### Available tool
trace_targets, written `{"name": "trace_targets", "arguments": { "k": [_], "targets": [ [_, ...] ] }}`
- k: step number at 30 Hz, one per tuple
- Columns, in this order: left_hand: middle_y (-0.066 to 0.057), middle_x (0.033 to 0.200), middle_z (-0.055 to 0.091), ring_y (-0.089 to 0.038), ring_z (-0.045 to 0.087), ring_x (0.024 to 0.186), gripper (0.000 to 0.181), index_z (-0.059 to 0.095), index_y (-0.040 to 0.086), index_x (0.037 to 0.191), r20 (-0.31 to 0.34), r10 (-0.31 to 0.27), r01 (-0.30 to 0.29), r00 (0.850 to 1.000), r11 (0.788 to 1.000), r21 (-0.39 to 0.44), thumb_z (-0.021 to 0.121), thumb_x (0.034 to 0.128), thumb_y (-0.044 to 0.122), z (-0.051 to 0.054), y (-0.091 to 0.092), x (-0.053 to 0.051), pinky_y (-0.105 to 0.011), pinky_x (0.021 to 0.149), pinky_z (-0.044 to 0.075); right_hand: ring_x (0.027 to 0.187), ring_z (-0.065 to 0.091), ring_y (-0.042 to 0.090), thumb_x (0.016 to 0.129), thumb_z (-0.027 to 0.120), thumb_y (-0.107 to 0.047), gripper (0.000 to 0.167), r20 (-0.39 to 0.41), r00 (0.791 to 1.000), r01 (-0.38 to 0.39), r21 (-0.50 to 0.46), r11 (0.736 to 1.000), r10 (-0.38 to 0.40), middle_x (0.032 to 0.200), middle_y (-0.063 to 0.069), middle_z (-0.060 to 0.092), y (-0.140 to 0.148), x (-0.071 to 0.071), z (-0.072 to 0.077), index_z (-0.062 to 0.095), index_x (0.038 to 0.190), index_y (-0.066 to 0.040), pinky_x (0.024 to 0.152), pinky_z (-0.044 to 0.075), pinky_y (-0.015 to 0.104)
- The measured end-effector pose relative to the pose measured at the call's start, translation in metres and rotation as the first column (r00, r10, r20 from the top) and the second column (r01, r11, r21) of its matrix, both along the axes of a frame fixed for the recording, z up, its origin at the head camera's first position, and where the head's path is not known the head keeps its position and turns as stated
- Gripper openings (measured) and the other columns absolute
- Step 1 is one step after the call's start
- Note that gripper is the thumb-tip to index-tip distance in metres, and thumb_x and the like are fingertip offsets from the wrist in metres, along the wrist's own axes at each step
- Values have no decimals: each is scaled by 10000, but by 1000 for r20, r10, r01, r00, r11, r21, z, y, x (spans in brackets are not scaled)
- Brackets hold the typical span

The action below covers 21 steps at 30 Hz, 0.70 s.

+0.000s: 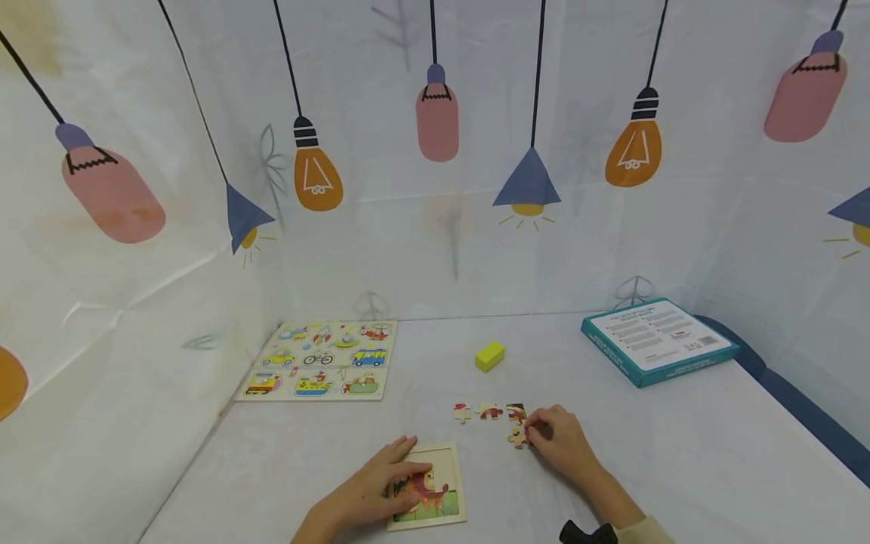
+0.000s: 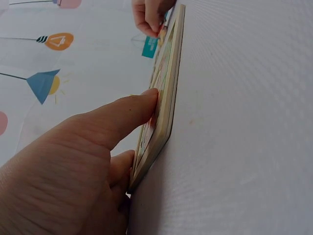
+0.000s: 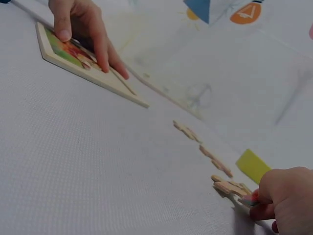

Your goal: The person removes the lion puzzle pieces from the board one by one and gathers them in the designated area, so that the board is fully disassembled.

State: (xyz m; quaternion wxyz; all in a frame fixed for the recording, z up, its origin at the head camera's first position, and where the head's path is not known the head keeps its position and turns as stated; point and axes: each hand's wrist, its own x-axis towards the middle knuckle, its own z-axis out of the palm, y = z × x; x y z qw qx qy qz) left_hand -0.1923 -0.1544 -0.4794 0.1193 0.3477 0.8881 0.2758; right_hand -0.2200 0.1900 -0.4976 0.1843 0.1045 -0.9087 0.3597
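A small wooden jigsaw tray (image 1: 461,483), with part of an animal picture fitted in it, lies at the front of the table. My left hand (image 1: 377,483) rests across its left side, thumb and fingers spread and pressing on the picture and frame. To the right, my right hand (image 1: 564,446) pinches a small jigsaw piece (image 3: 249,199) between thumb and fingertips; the fingers partly hide it. Beside those fingertips lies a loose piece (image 1: 516,438). Just behind, a row holds a left piece (image 1: 462,412), a middle piece (image 1: 489,412) and a right piece (image 1: 516,412).
A yellow-green block (image 1: 489,356) stands behind the loose pieces. At the back left lies a vehicle picture board (image 1: 319,361). A teal-edged flat box (image 1: 659,341) lies at the back right, beside a dark blue object (image 1: 809,408). Lamp-printed fabric (image 1: 381,257) surrounds the table.
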Motion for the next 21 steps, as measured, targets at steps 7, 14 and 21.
{"name": "trace_targets", "arguments": {
  "k": [7,14,21],
  "targets": [
    [-103,1474,274,-350,219,1339,459,503,333,1306,-7,-2,2,1000,1000,1,512,882,508,1,0,0,-580,1006,246,673,430,66,727,677,13,191,-22,1000,-15,5,1000,15,663,-151,495,1,1,2,634,722,-172,592,397,247],
    [-105,1473,274,-358,221,1336,459,506,329,1305,-6,-2,2,1000,1000,1,513,882,508,3,0,0,-582,1005,245,662,435,65,741,670,5,178,-23,1000,-19,6,1000,19,653,-163,507,2,0,3,639,728,-170,585,401,238],
    [-96,1478,266,-356,209,1341,458,507,336,1301,32,8,-8,999,1000,6,514,879,512,3,0,0,-586,1009,235,658,443,67,742,674,1,182,-30,1000,3,13,1000,-2,644,-168,518,2,-2,0,637,722,-175,578,401,239]
  ]
}}
